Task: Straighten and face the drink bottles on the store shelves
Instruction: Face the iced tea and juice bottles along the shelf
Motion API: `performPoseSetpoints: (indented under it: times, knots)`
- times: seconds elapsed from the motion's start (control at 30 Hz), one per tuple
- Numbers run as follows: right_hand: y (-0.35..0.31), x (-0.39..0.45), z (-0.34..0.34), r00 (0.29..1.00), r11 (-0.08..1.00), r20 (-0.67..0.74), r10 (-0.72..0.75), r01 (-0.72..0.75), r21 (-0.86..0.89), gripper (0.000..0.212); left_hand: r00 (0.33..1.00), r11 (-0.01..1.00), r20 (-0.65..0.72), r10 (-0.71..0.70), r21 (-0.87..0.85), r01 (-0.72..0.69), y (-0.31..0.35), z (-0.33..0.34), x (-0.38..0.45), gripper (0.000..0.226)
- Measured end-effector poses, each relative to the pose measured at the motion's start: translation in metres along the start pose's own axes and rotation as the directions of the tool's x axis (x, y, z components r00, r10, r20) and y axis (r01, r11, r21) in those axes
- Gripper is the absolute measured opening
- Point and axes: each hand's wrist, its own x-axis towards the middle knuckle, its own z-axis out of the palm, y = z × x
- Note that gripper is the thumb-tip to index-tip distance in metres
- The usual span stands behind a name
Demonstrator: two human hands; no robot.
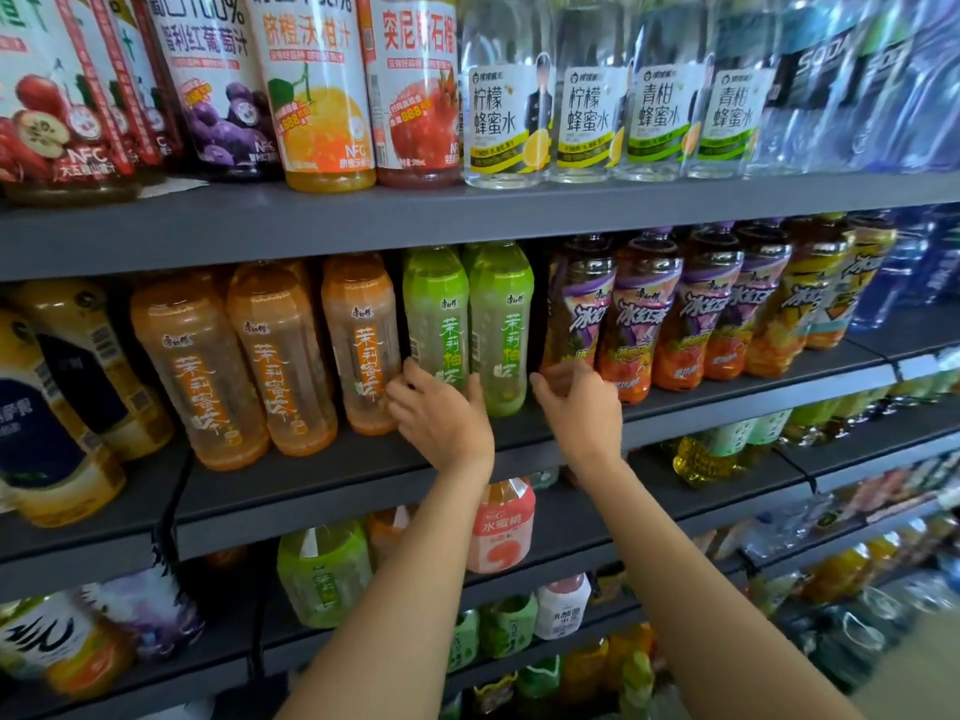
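Standing upright, green bottle (435, 314)

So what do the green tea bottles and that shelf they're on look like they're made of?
The green tea bottles look like clear plastic with glossy printed sleeve labels: the liquid shows through and the shoulders catch highlights. The shelf looks like dark grey painted metal with a matte finish, though the coating could be something else.
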Motion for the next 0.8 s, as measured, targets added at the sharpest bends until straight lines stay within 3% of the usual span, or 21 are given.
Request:
performPoseSetpoints:
  times: [0.13, 0.27, 0.33, 0.4, 0.43, 0.5, 0.53, 0.6, 0.7, 0.8]
  knots:
    - [0.011, 0.017, -0.026, 0.99, 0.997, -0.129, 0.06, -0.054, 0.048, 0.028, 0.995, 0.999, -0.089, -0.035, -0.034, 0.032, -0.001, 0.012, -0.003, 0.064]
    - [0.022, 0.038, -0.03, 0.996, 1.0, -0.084, -0.012, 0.014, 0.022, 0.029, 0.984, 0.997, -0.176, -0.022, -0.08, 0.008, -0.003, 0.025, -0.008, 0.058]
    - [0.031, 0.045, -0.029, 0.996, 0.996, -0.051, -0.071, 0.073, 0.042, 0.029, 0.956, 0.991, -0.287, -0.063, -0.133, 0.026, 0.0, 0.029, -0.015, 0.053]
    - [0.04, 0.051, -0.032, 0.991, 0.991, -0.04, -0.125, 0.127, 0.051, 0.03, 0.904, 0.982, -0.427, -0.026, -0.18, -0.057, 0.011, 0.037, -0.029, 0.045]
    - [0.046, 0.053, -0.035, 0.987, 0.986, -0.055, -0.151, 0.154, 0.064, 0.031, 0.886, 0.97, -0.456, 0.081, -0.169, -0.176, 0.019, 0.044, -0.039, 0.039]
    - [0.058, 0.057, -0.044, 0.977, 0.975, -0.108, -0.182, 0.194, 0.11, 0.031, 0.855, 0.903, -0.378, 0.355, -0.097, -0.418, 0.039, 0.066, -0.059, 0.03]
    - [0.064, 0.059, -0.049, 0.977, 0.971, -0.127, -0.174, 0.192, 0.142, 0.03, 0.854, 0.884, -0.3, 0.426, -0.061, -0.463, 0.05, 0.077, -0.065, 0.032]
    - [0.076, 0.063, -0.056, 0.982, 0.973, -0.118, -0.148, 0.165, 0.16, 0.037, 0.914, 0.925, -0.18, 0.362, -0.054, -0.377, 0.069, 0.094, -0.069, 0.046]
    - [0.091, 0.071, -0.058, 0.985, 0.981, 0.009, -0.172, 0.172, -0.091, 0.066, 0.958, 0.968, -0.136, 0.251, 0.03, -0.249, 0.082, 0.105, -0.059, 0.063]
    - [0.094, 0.083, -0.055, 0.978, 0.961, 0.133, -0.159, 0.184, -0.205, 0.065, 0.977, 0.973, -0.089, 0.196, 0.138, -0.183, 0.084, 0.106, -0.044, 0.065]
